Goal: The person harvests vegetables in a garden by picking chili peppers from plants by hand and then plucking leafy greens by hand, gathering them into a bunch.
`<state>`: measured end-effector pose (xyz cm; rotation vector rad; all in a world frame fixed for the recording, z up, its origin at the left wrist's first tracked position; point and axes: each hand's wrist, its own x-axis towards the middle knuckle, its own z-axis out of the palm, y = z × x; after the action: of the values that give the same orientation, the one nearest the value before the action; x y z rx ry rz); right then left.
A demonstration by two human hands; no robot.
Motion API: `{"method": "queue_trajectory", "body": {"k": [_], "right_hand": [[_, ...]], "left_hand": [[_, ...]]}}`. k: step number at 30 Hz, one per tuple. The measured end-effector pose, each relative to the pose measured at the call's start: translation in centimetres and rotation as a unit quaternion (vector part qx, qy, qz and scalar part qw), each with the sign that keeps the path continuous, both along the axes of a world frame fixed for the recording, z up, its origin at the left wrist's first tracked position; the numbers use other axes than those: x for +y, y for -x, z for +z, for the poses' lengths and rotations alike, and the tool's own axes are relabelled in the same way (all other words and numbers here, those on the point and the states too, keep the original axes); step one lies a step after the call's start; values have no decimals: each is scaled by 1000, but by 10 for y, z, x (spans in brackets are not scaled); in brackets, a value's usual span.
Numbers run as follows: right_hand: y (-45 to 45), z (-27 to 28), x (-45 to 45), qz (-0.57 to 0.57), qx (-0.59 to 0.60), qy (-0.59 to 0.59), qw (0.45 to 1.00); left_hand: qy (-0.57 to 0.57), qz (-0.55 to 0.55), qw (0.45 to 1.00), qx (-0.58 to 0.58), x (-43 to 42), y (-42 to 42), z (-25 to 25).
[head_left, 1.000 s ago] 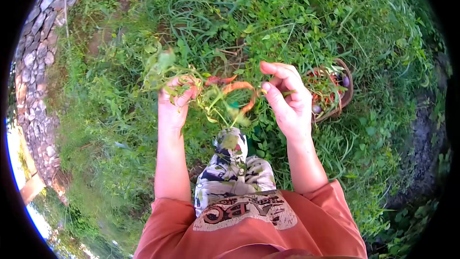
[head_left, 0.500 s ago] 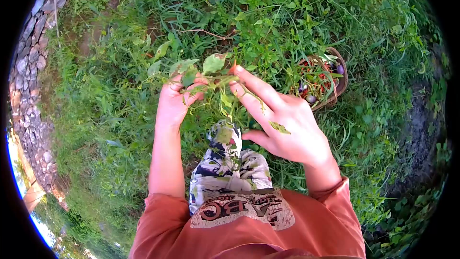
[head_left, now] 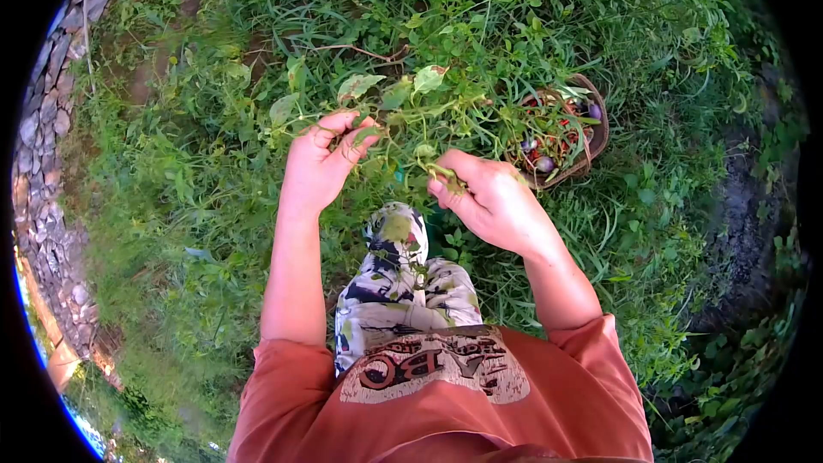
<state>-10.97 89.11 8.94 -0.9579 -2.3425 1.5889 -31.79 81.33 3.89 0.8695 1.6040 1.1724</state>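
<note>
A leafy green plant [head_left: 416,111], some of its leaves browned at the edges, rises in front of my knees between my two hands. My left hand [head_left: 321,163] is closed, thumb and fingers pinching a leafy stem on the plant's left side. Lower and to the right, my right hand [head_left: 493,201] has its fingers curled round a thin green stem [head_left: 441,171]; whether a pepper hangs in that grip is hidden. Close beyond the right hand stands a woven basket [head_left: 597,133] with red chillies [head_left: 561,123] and purple eggplants [head_left: 544,164] in it.
Dense grass and weeds [head_left: 189,231] cover the ground all round. A dry twig [head_left: 364,52] lies ahead of the plant. A stone wall [head_left: 51,146] runs along the left, and a dark muddy strip [head_left: 739,231] along the right.
My right hand has drawn down and closed from spread fingers to a grip on a green stem. The orange-red chilli seen near its fingertips no longer shows. My left hand keeps its pinch.
</note>
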Motion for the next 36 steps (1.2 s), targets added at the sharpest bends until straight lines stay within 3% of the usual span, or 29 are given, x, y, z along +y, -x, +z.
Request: {"method": "queue_trajectory", "body": {"k": [1, 2, 3, 6, 7, 9, 12, 15, 19, 22, 24, 25, 27, 29, 32, 36], "right_hand": [[-6, 4, 2, 34, -40, 46, 998], [-11, 12, 1, 39, 21, 148, 988], [-17, 18, 4, 40, 18, 148, 988], [-41, 30, 11, 188, 94, 387, 898], [-46, 34, 12, 185, 92, 383, 900], [-58, 25, 6, 142, 68, 350, 923], [-74, -25, -19, 47, -77, 274, 958], [-80, -108, -40, 46, -218, 41, 974], [-45, -234, -41, -135, -166, 96, 972], [0, -306, -30, -269, -97, 103, 953], [27, -324, -21, -215, -110, -17, 970], [39, -336, -19, -213, -106, -10, 971], [64, -354, -14, -150, 5, 154, 977], [86, -347, -12, -147, -3, 128, 981], [123, -341, -5, -156, -49, 232, 959], [156, -344, 3, -161, 46, 224, 960]], "left_hand": [[8, 12, 999, 29, 2, 2, 1], [-39, 35, 999, 7, 4, 2, -1], [-39, 36, 999, 4, 6, 3, -1], [-15, 73, 990, 121, 14, 8, 1], [-15, 66, 993, 99, 14, 19, -4], [-44, 150, 987, 40, 21, 22, 3], [-99, 252, 962, -30, 27, 40, -3], [-147, 314, 936, -59, 21, 52, 0], [-146, 341, 926, -75, -14, 65, -4], [-186, 253, 944, -102, -52, 62, -3], [-190, 240, 945, -112, -69, 58, -6], [-193, 234, 944, -127, -79, 57, -5], [-193, 250, 936, -158, -97, 57, -7], [-196, 276, 927, -162, -110, 58, -9], [-214, 290, 919, -162, -111, 57, -14], [-206, 316, 916, -134, -94, 63, -16]]}}
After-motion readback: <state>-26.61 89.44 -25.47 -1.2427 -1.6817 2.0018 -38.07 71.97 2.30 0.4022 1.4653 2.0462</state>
